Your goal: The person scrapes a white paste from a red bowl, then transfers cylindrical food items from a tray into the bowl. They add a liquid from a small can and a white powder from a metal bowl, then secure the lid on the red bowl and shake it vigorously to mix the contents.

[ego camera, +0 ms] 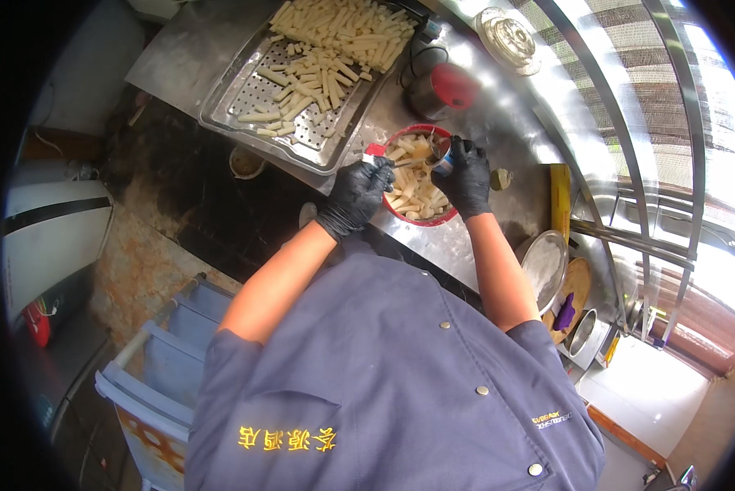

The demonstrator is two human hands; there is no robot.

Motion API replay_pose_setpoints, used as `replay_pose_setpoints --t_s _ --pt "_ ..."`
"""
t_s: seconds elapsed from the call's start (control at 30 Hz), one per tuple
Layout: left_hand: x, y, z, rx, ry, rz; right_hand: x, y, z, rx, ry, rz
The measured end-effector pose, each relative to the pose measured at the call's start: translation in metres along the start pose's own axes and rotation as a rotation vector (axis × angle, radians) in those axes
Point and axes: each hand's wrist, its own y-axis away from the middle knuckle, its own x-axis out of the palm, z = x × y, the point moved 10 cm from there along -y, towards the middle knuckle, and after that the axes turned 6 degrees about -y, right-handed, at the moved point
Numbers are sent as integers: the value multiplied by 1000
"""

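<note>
My left hand (359, 193), in a black glove, grips the handle of a metal spoon (411, 162). The spoon's far end meets the mouth of a small jar or can (444, 161); its contents are not clear. My right hand (467, 177), gloved in black too, is closed around that container. Both hands are over a red-rimmed bowl (416, 222) of pale cut vegetable sticks (413, 190), with some yellowish matter near the top. Behind, a perforated metal tray (257, 92) bears many more pale sticks (343, 34).
A steel counter (379, 126) runs beneath everything. Behind the bowl stands a red-topped metal container (453, 86). A small pale green object (500, 179), a yellow box (559, 196) and a metal basin (544, 270) lie rightward. A blue-grey bin (159, 350) stands at lower left.
</note>
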Motion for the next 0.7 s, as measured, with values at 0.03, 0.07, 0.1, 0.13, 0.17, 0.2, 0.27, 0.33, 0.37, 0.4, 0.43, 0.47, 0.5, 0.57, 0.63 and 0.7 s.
replay_pose_setpoints --t_s 0.03,0.07,0.1,0.13,0.17,0.2,0.27,0.33,0.37,0.4,0.43,0.47,0.5,0.57,0.63,0.7 --pt "4 0 -8 35 -51 21 0 1 -2 23 3 3" --pt "8 -1 -7 17 -34 39 1 2 -5 47 5 6" --pt "11 -3 -2 -37 80 39 1 2 -7 70 6 8" --pt "15 -5 3 -91 194 40 -2 1 -4 34 -17 -15" --pt "18 -7 9 -145 308 40 -4 0 -1 -3 -40 -37" --pt "20 -12 14 -173 308 50 -7 0 2 -38 -62 -58" --pt "19 -14 18 -162 254 5 -11 1 -3 -26 -57 -70" --pt "14 -16 20 -113 214 -23 -13 2 -10 3 -52 -66" --pt "11 -15 23 -107 206 -26 -13 3 -15 24 -49 -54" --pt "9 -12 17 -101 199 -25 -12 6 -21 49 -45 -41" --pt "8 -9 13 -96 192 -25 -13 8 -25 60 -81 -45" --pt "7 -8 12 -102 157 -25 -12 10 -30 69 -117 -48" --pt "7 -7 11 -103 161 -19 -10 12 -33 76 -157 -52" --pt "9 -5 8 -106 170 -9 -5 17 -44 119 -277 -100" --pt "9 -2 -12 1 76 -4 -1 22 -59 221 -490 -134" --pt "8 2 -29 68 37 -10 12 29 -76 377 -799 -155"
